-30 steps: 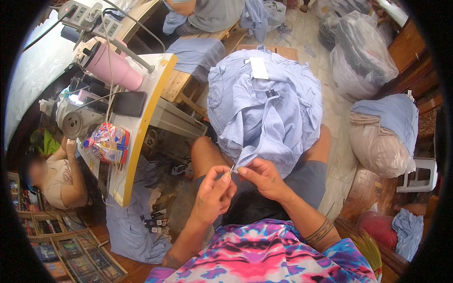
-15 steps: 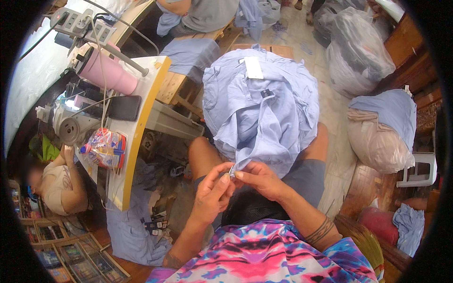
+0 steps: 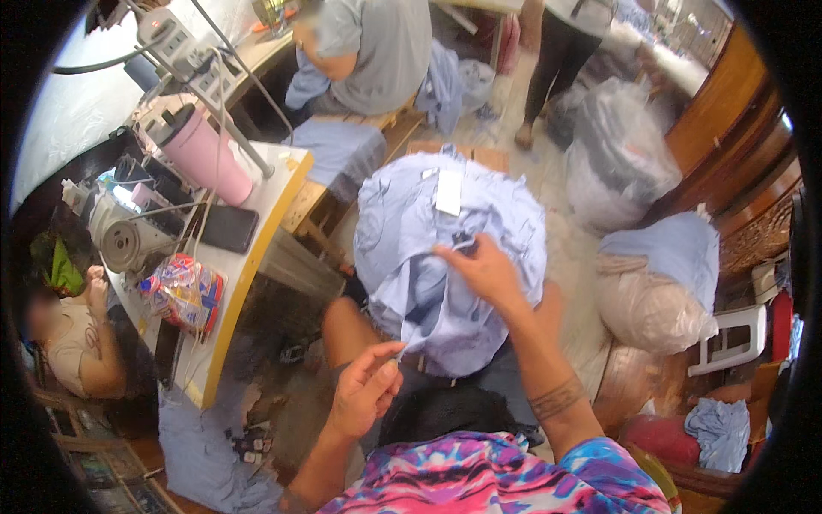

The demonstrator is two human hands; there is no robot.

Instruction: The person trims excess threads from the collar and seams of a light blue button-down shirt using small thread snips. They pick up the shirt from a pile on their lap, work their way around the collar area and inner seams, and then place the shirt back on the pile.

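A light blue garment (image 3: 505,317) lies bunched in a large rounded heap over my lap, with a white tag (image 3: 448,192) on top and a small dark label (image 3: 462,240) near its middle. My left hand (image 3: 366,392) is closed in a pinch at the heap's near left edge, on a corner of the cloth. Something thin shows at those fingertips, too small to name. My right hand (image 3: 486,270) reaches over the heap beside the dark label, fingers closed on a fold of the garment. Parts of its fingers are hidden.
At left, a yellow-edged table (image 3: 287,184) bears a pink tumbler (image 3: 205,154), a phone (image 3: 229,228), a plastic-wrapped packet (image 3: 184,291) and a sewing machine (image 3: 120,236). Bulging bags (image 3: 621,163) and a white stool (image 3: 728,340) stand at right. Other people are nearby.
My right hand has left my left hand's side and moved up over the heap to the dark label. The left hand has shifted slightly down and left. The view has shifted; a standing person's legs now show.
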